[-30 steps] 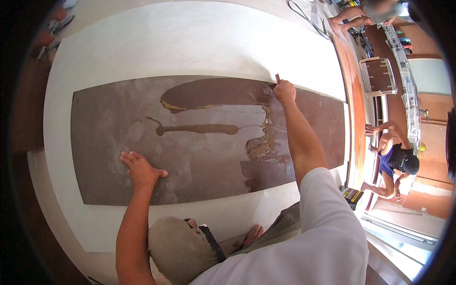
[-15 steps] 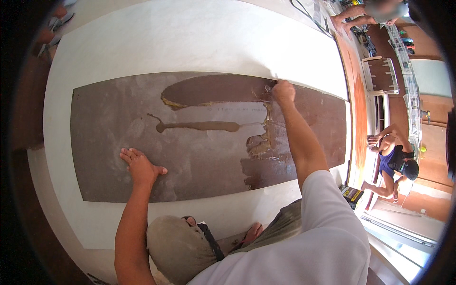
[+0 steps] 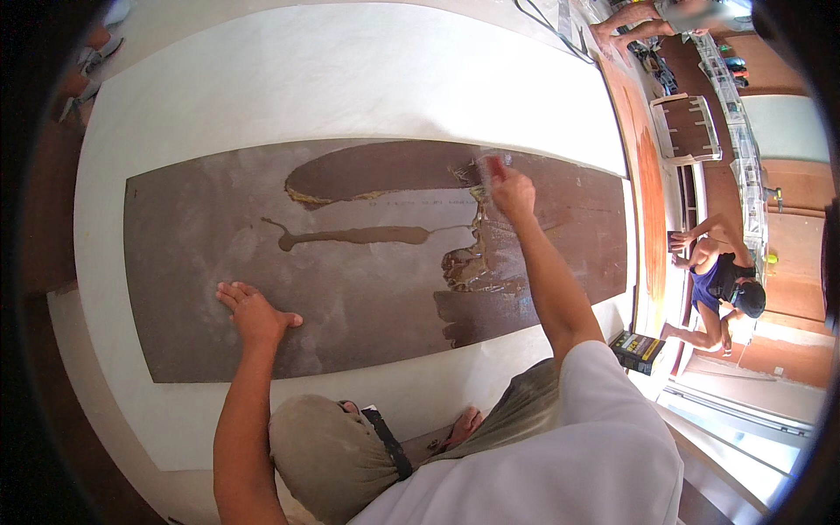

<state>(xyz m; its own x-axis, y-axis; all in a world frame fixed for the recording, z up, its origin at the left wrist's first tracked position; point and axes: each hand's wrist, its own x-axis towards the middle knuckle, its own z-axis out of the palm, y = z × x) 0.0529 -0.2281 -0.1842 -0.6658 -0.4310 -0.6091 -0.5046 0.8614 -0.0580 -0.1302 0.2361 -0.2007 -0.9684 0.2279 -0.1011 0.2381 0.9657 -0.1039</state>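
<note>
A large brown sheet (image 3: 201,262) lies flat, partly coated with glossy brown glue (image 3: 394,166) over its far middle and right side. A separate poured strip of glue (image 3: 359,235) runs along its middle. My right hand (image 3: 514,194) is closed around a small red scraper (image 3: 495,168), blurred by motion, at the far edge of the coated area. Ridges of thick glue (image 3: 468,262) stand just nearer than that hand. My left hand (image 3: 255,317) presses on the dry left part of the sheet, fingers stretched out.
Beneath the brown sheet lies a larger white panel (image 3: 350,70). A black and yellow tin (image 3: 638,352) stands at the right, near an orange-brown board (image 3: 652,236). One person (image 3: 726,280) crouches at the right; another's legs (image 3: 626,26) show at the far right.
My right hand with the scraper has moved slightly left and nearer from the sheet's far edge. The scraper's red part now shows. My left hand stays on the same part of the sheet.
</note>
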